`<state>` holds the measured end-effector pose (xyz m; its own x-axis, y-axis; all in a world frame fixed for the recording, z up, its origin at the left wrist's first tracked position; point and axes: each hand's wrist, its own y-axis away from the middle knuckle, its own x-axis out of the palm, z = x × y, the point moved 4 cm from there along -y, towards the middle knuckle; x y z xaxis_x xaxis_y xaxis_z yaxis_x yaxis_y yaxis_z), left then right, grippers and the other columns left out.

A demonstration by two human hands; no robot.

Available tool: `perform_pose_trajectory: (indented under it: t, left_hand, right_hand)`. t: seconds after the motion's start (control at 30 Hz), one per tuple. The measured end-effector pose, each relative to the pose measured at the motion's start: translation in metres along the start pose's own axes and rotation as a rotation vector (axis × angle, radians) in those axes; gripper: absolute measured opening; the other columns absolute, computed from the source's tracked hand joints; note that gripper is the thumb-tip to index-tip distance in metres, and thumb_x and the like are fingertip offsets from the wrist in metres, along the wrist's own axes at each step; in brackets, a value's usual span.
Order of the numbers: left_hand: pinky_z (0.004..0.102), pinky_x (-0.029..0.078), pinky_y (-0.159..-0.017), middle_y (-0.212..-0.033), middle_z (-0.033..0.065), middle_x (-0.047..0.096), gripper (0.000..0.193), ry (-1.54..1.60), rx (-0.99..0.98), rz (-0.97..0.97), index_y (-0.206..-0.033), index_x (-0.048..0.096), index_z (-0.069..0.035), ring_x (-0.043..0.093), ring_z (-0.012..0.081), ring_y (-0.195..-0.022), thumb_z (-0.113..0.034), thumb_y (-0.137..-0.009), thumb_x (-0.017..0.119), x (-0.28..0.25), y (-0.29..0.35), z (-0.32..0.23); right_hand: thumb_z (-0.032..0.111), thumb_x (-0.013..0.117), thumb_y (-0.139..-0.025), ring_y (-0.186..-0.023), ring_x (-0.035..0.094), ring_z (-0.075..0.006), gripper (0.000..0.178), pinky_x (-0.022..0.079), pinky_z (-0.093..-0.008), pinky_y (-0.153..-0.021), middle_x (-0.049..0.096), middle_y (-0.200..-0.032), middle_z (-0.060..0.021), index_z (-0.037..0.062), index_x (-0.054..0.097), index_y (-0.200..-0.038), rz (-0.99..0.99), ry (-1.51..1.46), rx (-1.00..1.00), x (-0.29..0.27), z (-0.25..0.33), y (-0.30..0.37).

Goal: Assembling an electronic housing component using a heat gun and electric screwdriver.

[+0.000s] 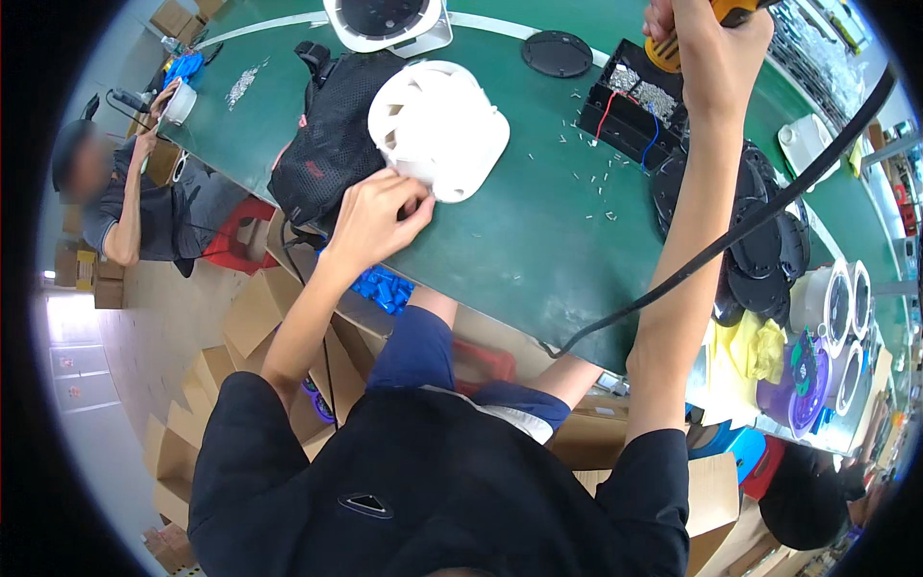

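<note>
My left hand [377,219] is closed at the near edge of a white round plastic housing [437,120], its fingertips pressed to the rim. The housing rests on the green table, against a black mesh bag [336,130]. At the top right, my right hand [716,62] wraps round a yellow-and-black power screwdriver [663,54]. Its front end is over a black divided box [615,132] holding many small metal screws [657,97]. Whether the bit touches the screws cannot be seen. Red and blue wires lie across the box.
Loose screws [608,215] are scattered beside the box. A black disc [557,54] and a white unit [385,24] stand farther back. Black round covers [755,240] are piled at right. A black cable [711,252] crosses my right forearm. A co-worker [135,202] sits at left.
</note>
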<state>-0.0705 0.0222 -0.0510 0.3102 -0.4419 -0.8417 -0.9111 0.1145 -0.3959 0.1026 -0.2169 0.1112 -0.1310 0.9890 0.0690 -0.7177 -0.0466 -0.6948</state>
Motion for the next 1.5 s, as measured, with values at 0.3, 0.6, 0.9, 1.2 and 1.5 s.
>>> perform_pose_trajectory:
  t: [0.3, 0.6, 0.9, 1.2, 1.5]
  left_hand:
    - [0.0422, 0.050, -0.066, -0.074, 0.0107, 0.058, 0.015, -0.078, 0.097, 0.005, -0.085, 0.056, -0.003, 0.061, 0.0297, -0.075, -0.014, -0.085, 0.066, 0.045, -0.088, 0.015]
    - [0.0475, 0.054, -0.075, -0.095, 0.0160, 0.063, 0.020, -0.211, 0.159, -0.321, -0.092, 0.059, 0.001, 0.060, 0.0360, -0.097, -0.015, -0.080, 0.062, 0.109, -0.201, 0.057]
    - [0.0457, 0.047, -0.087, -0.099, 0.0099, 0.062, 0.025, -0.309, 0.302, -0.146, -0.106, 0.062, -0.008, 0.059, 0.0300, -0.103, -0.020, -0.085, 0.067, 0.144, -0.263, 0.025]
    - [0.0340, 0.051, -0.069, -0.090, 0.0107, 0.064, 0.014, 0.240, 0.217, -0.648, -0.103, 0.064, -0.003, 0.065, 0.0240, -0.078, -0.008, -0.091, 0.067, 0.043, -0.195, 0.010]
    - [0.0366, 0.047, -0.088, -0.103, 0.0119, 0.064, 0.026, 0.175, 0.910, -0.323, -0.108, 0.065, -0.003, 0.062, 0.0284, -0.099, -0.010, -0.085, 0.073, 0.070, -0.188, -0.182]
  right_hand:
    - [0.020, 0.073, -0.092, -0.041, 0.049, -0.0057, 0.023, 0.037, -0.0217, -0.037, 0.054, -0.055, 0.0022, 0.0048, 0.061, -0.078, 0.033, -0.009, 0.099, 0.000, -0.001, 0.003]
    - [0.018, 0.073, -0.092, -0.041, 0.049, -0.0054, 0.022, 0.037, -0.0211, -0.038, 0.054, -0.055, 0.0027, 0.0039, 0.062, -0.079, -0.009, 0.018, 0.066, -0.007, -0.003, 0.000]
    - [0.019, 0.075, -0.090, -0.042, 0.050, -0.0055, 0.022, 0.037, -0.0211, -0.038, 0.055, -0.056, 0.0026, 0.0045, 0.062, -0.079, -0.034, 0.041, 0.107, -0.016, 0.002, -0.003]
    - [0.021, 0.076, -0.088, -0.058, 0.053, -0.0062, 0.023, 0.042, -0.0259, -0.054, 0.059, -0.064, 0.0032, 0.0014, 0.068, -0.079, 0.074, 0.110, -0.027, -0.017, 0.004, -0.008]
    - [0.029, 0.076, -0.089, -0.061, 0.058, -0.0084, 0.029, 0.045, -0.0262, -0.055, 0.062, -0.067, -0.0001, 0.0027, 0.070, -0.099, -0.115, 0.308, 0.111, -0.097, 0.098, 0.045]
